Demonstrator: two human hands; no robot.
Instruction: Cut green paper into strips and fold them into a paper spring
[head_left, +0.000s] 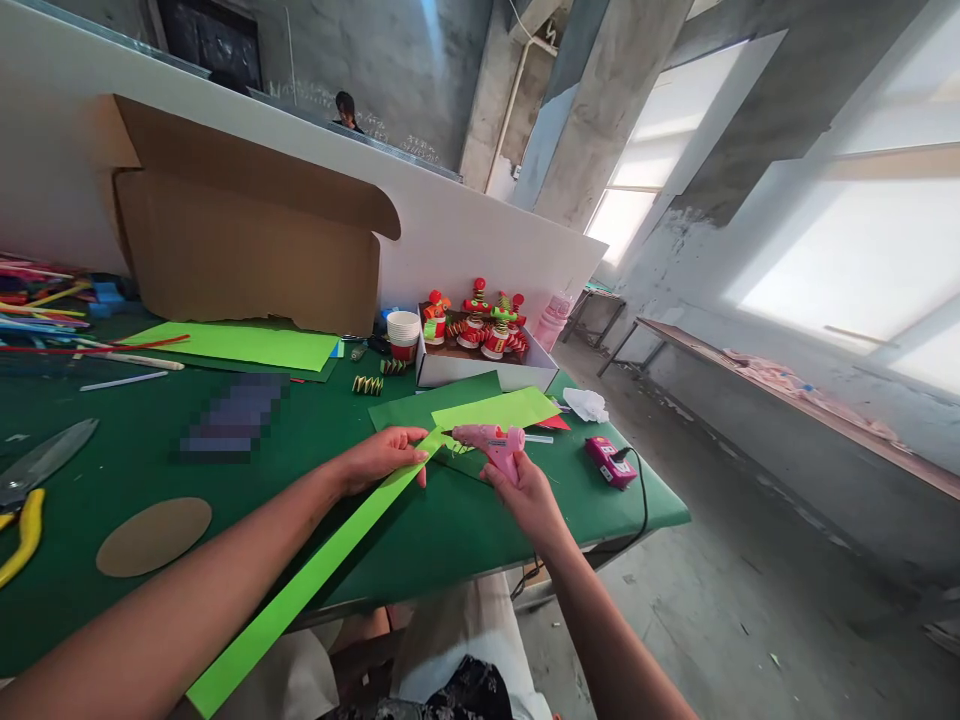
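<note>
My left hand [382, 458] pinches the far end of a long light-green paper strip [315, 575] that runs back toward my lap. My right hand [525, 490] grips a pink glue gun [491, 443], its nozzle pointing left at the strip's end beside my left fingertips. Both hands hover over the green table [450, 525], just in front of dark-green and light-green paper sheets [491, 408].
A white box [480, 368] of red-and-green ornaments stands behind the sheets, a paper cup [403, 333] beside it. A large cardboard box [247, 240] is at the back. Scissors [30, 485], a cardboard disc [154, 536], and a pink device [611, 462] with cable lie around.
</note>
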